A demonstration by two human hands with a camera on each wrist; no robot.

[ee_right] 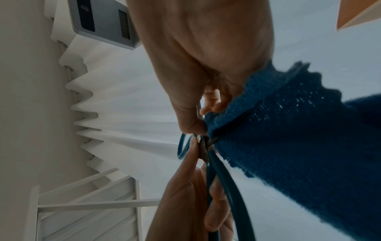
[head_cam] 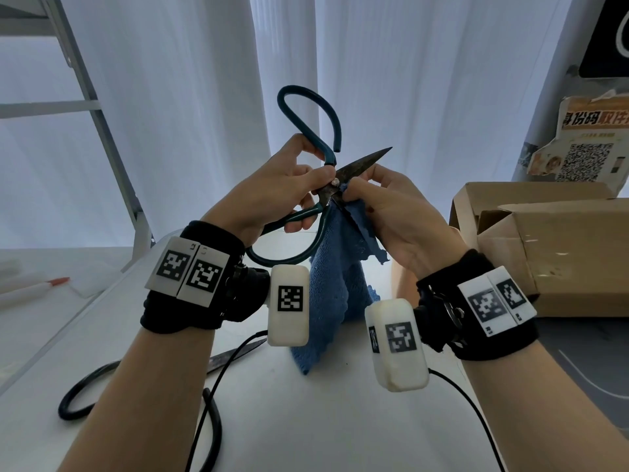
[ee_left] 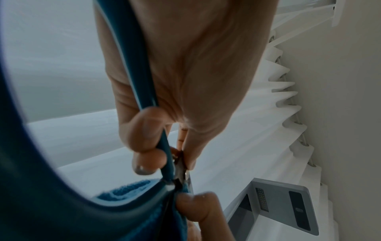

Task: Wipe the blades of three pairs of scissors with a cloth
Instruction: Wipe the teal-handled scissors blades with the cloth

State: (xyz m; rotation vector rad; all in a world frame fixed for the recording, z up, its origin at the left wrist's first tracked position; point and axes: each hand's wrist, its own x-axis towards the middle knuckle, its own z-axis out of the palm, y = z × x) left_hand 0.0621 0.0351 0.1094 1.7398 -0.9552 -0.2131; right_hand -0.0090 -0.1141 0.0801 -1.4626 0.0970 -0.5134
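My left hand [head_cam: 292, 185] grips teal-handled scissors [head_cam: 320, 131] near the pivot, held up in front of me with the blades spread apart. One dark blade [head_cam: 366, 161] points up and to the right. My right hand [head_cam: 371, 189] pinches a blue cloth [head_cam: 335, 274] around the other blade just below the pivot; the cloth hangs down to the table. The teal handle [ee_left: 144, 78] runs along my left palm in the left wrist view. From the right wrist, the cloth [ee_right: 299, 130] is bunched at the pivot [ee_right: 203, 146]. A second pair of scissors [head_cam: 231, 357] with black handles lies on the table, lower left.
Open cardboard boxes [head_cam: 544, 247] stand on the right. White curtains hang behind the table [head_cam: 306, 420]. A grey metal frame [head_cam: 102, 131] rises at the left, and a white pen with a red tip [head_cam: 34, 289] lies nearby. Black cables [head_cam: 211, 420] trail from the wrist cameras.
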